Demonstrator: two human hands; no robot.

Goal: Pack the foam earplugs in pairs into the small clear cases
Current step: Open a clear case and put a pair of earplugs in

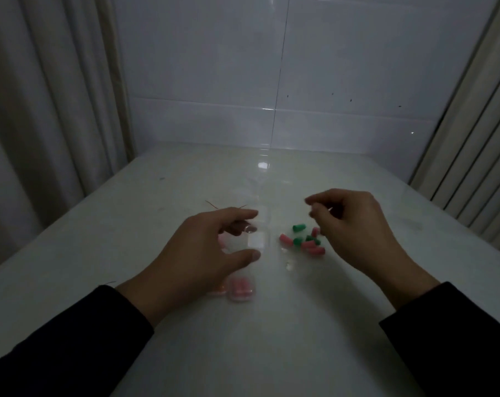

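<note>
Dim light, everything greyish. White table (271, 339) in front of me, glossy, tiled wall (271, 81) at the far end, curtains (42, 96) on the left and more folds on the far right.

My left hand (203, 253) reaches in from the near left, palm down. Thumb and fingers are spread wide and curved around a clear case (257, 239) that sits at the centre of the table; the thumb tip is at its near edge, the index finger along its far edge. The case is so transparent and blurred that I cannot tell whether I truly grip it or only frame it. Something pink shows faintly under my palm, too blurred to name.

My right hand (355, 224) hovers over the table to the right, fingers loosely curled downward, thumb and forefinger tips close together at the far left of the hand. Whether anything small is pinched there I cannot tell.

Loose earplugs (306, 240) lie in a small cluster just right of the clear case and just under my right fingers: pink ones and green ones mixed, some touching one another, one green (298, 227) lying a little farther off than the rest.

Near my left wrist, on the near side, a filled case (240, 288) rests flat with pink plugs inside; a second one seems to lie just left of it, partly hidden by my hand.

Both sleeves (71, 339) are dark
</note>
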